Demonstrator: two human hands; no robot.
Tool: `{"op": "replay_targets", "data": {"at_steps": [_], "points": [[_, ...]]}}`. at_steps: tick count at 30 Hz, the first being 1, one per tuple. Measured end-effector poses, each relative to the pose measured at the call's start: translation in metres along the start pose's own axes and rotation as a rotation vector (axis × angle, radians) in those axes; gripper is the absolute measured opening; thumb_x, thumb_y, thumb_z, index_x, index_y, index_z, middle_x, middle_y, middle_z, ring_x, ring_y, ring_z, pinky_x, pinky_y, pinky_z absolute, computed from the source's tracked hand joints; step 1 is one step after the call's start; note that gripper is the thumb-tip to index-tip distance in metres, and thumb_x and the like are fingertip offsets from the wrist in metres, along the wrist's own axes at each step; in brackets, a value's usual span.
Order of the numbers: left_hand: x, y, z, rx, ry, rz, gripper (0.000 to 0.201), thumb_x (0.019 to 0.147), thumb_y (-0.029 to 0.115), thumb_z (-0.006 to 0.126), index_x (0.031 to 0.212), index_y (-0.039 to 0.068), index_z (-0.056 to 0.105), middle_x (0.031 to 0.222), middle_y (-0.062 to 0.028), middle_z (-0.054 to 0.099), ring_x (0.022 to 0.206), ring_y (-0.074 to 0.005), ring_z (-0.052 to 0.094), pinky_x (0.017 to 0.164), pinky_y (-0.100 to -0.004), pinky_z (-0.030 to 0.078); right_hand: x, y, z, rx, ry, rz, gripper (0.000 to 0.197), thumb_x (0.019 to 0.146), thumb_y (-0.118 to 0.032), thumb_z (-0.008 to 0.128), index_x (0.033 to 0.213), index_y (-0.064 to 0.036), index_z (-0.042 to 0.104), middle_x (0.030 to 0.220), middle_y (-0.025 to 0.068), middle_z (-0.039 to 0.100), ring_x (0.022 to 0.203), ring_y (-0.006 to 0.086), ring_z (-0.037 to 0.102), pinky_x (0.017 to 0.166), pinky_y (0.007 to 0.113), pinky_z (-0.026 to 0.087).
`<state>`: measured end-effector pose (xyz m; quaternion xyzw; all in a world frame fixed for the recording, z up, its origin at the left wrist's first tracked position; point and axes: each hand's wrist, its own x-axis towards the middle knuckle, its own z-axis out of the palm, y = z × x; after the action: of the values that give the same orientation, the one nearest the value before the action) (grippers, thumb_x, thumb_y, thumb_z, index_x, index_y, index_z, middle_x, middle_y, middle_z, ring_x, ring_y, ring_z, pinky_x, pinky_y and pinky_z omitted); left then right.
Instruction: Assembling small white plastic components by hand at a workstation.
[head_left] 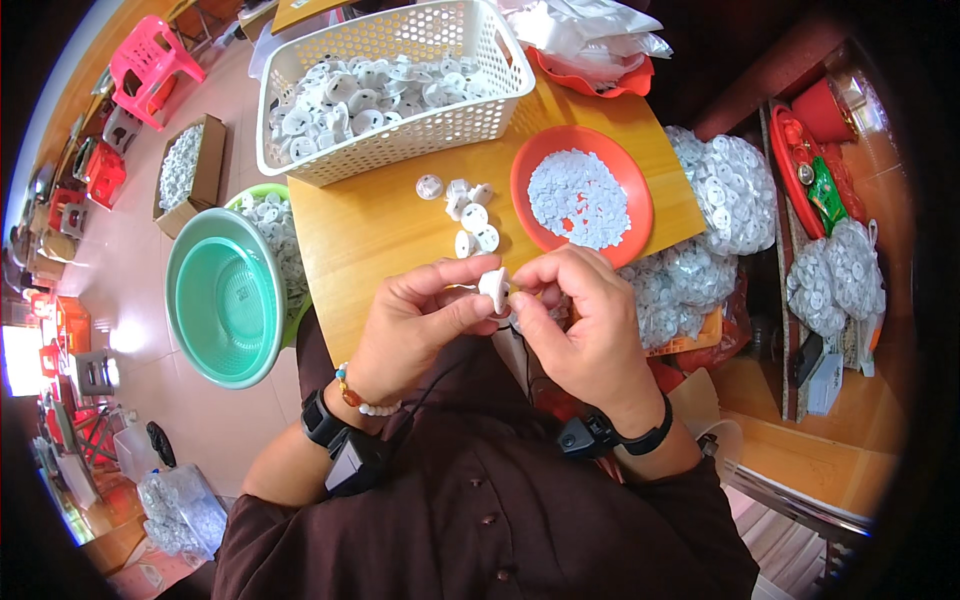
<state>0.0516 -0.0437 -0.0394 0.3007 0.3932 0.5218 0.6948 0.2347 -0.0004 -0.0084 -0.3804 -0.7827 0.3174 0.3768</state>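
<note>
Centrally in the frame, fingers of the left hand pinch a small white piece; those of the right hand nearly close beside it, their grip unclear. Probably light, stiff and smooth, it suits rim holding.

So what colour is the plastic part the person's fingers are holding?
The plastic part is mostly white; the head view, the only one, shows it.
</note>
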Motion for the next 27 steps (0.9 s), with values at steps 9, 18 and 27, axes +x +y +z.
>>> {"op": "replay_targets", "data": {"at_steps": [9, 18, 27], "points": [[0.005, 0.003, 0.0, 0.113, 0.016, 0.02, 0.034, 0.09, 0.0, 0.067, 0.124, 0.0, 0.064, 0.107, -0.0074, 0.069, 0.091, -0.0137, 0.067, 0.081, -0.0286, 0.057, 0.001, 0.012, 0.0, -0.023, 0.011, -0.056, 0.009, 0.082, -0.008, 0.068, 0.083, -0.0081, 0.059, 0.078, 0.0016, 0.061, 0.07, 0.0204, 0.058, 0.084, 0.038, 0.04], [0.079, 0.122, -0.07, 0.876, 0.451, 0.504, 0.041, 0.092, 0.019, 0.068, 0.132, 0.01, 0.062, 0.103, 0.0012, 0.062, 0.081, -0.0047, 0.055, 0.066, -0.0197, 0.045, 0.011, 0.125, -0.013, -0.371, 0.124, 0.209, 0.013, 0.082, -0.014, 0.069, 0.094, -0.0095, 0.067, 0.086, 0.004, 0.067, 0.084, 0.0227, 0.065, 0.087, 0.039, 0.039], [0.073, 0.048, -0.07, 1.136, 0.171, 0.574, 0.035, 0.082, 0.001, 0.072, 0.116, 0.007, 0.067, 0.104, -0.0015, 0.066, 0.081, -0.0071, 0.057, 0.069, -0.0218, 0.047, 0.015, 0.149, -0.004, -0.574, 0.077, 0.216, 0.014, 0.081, -0.018, 0.072, 0.094, -0.0138, 0.068, 0.084, 0.0049, 0.067, 0.085, 0.0249, 0.064, 0.09, 0.042, 0.036]]}}
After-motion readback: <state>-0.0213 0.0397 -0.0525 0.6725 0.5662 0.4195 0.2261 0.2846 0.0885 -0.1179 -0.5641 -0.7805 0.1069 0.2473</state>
